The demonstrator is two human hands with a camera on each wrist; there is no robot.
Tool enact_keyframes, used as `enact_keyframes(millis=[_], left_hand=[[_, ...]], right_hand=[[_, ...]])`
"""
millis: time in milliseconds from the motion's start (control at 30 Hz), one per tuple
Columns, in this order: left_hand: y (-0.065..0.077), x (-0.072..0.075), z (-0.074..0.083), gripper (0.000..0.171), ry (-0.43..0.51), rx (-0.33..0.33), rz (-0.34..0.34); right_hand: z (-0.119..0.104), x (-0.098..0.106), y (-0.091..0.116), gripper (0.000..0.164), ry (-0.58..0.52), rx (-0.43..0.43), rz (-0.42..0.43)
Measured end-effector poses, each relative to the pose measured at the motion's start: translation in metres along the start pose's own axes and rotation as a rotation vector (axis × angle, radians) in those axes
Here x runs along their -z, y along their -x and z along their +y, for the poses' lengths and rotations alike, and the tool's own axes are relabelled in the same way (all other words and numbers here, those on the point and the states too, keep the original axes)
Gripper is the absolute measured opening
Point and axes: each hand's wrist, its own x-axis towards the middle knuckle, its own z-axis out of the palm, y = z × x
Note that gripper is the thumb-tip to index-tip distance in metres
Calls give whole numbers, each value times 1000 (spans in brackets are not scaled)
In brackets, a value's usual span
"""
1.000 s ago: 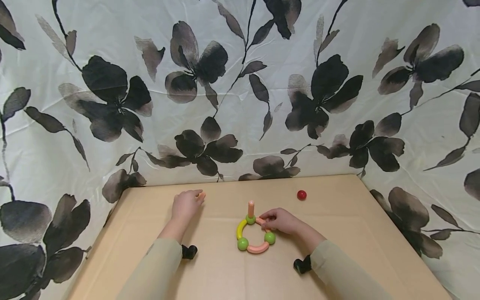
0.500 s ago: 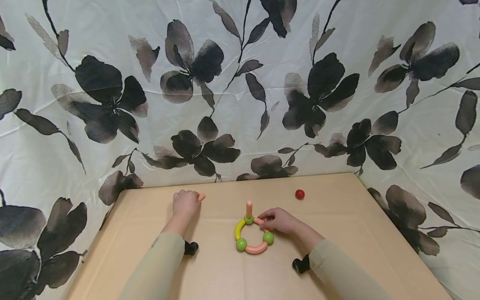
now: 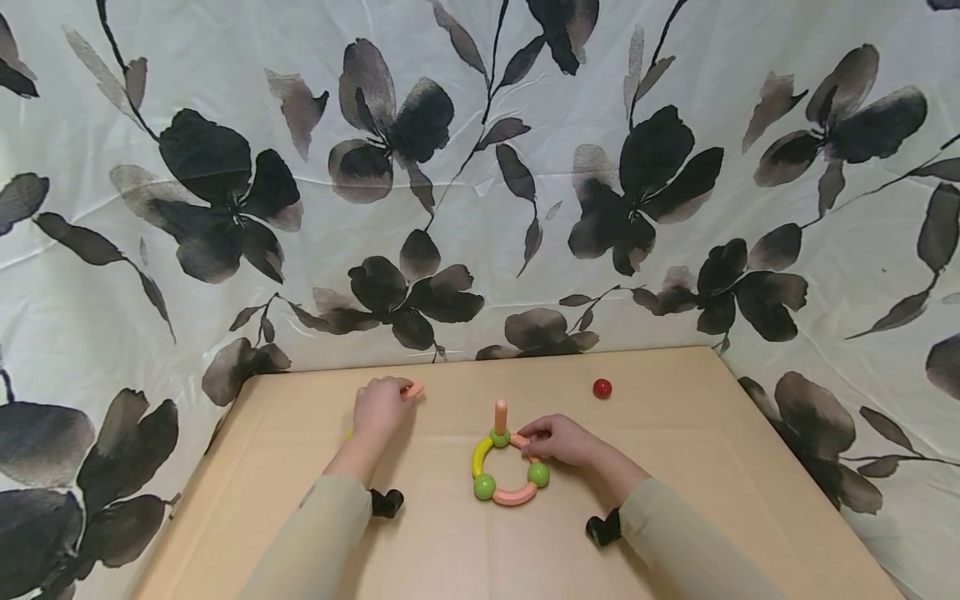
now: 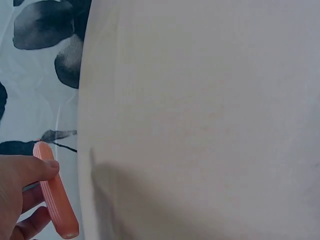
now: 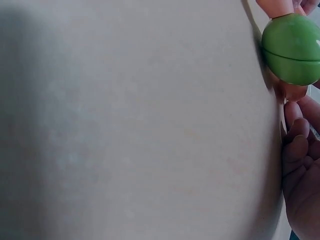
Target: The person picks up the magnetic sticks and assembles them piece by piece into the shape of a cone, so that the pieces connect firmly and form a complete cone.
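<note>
My left hand pinches a straight salmon-pink toy stick between thumb and fingers, above the far left of the table. To the right, a ring of toy pieces lies flat, made of green balls, a yellow curved piece and salmon-pink curved pieces. Another salmon-pink stick stands up from the ring's far green ball. With thumb and fingertips, my right hand grips the ring's right-hand curved piece, partly covering it. A green ball shows close by in the right wrist view.
A red ball lies at the back right of the tan table. Something yellow peeks out beside my left wrist, mostly hidden. Behind the table hangs a floral cloth.
My left hand has moved a little to the right, carrying the pink stick, and a yellow bit now shows beside that wrist. The right hand keeps its hold on the ring.
</note>
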Motion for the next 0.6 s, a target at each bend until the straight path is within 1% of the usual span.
enact_keyframes(millis=[233,300,467,600], left_hand=[[11,10,14,28,78,-17,5],[15,13,18,29,132,-12,0],[27,22,34,30,304,16,-12],[39,29,47,31,388,24,-7]], right_hand=[[-1,0,0,33,-9,9,-1],[-1,0,-1,33,-9,7,1],[0,0,-1,33,-8,2,7],[-1,-1,-2,34,-15,-7,10]])
